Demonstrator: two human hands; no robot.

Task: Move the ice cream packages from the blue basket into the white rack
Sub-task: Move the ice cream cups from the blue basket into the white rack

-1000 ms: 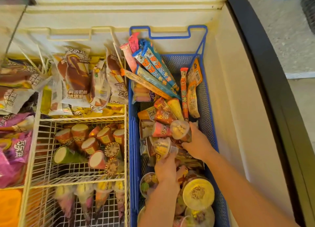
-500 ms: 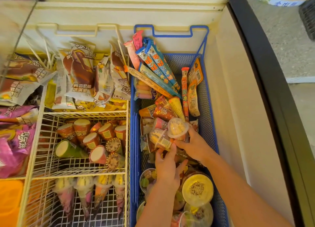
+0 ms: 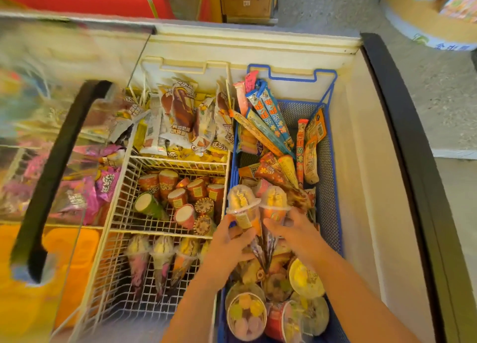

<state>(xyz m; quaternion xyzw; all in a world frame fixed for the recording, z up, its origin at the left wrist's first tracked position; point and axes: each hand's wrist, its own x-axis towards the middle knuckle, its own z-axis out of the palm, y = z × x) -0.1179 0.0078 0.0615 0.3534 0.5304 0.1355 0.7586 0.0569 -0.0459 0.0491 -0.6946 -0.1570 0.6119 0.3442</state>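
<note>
The blue basket (image 3: 333,188) fills the right side of the freezer, full of cones, tubes and round tubs. My left hand (image 3: 227,242) grips a dome-lidded ice cream cone (image 3: 241,204), lifted above the basket's left edge. My right hand (image 3: 294,233) grips a second dome-lidded cone (image 3: 276,203) just beside it. Both cones stand upright, domes up, their pointed tails hanging between my hands. The white rack (image 3: 121,213) lies to the left with several cups in its middle bay and wrapped cones (image 3: 161,260) in its near bay.
Wrapped ice cream bars (image 3: 180,118) fill the rack's far bay. A sliding glass lid with a black handle (image 3: 54,175) covers the freezer's left part. Round tubs (image 3: 246,314) sit at the basket's near end. The black freezer rim (image 3: 418,162) runs along the right.
Both hands have lifted the two domed cones up out of the basket's pile and shifted them left toward the rack. The camera has pulled back and now shows the glass lid.
</note>
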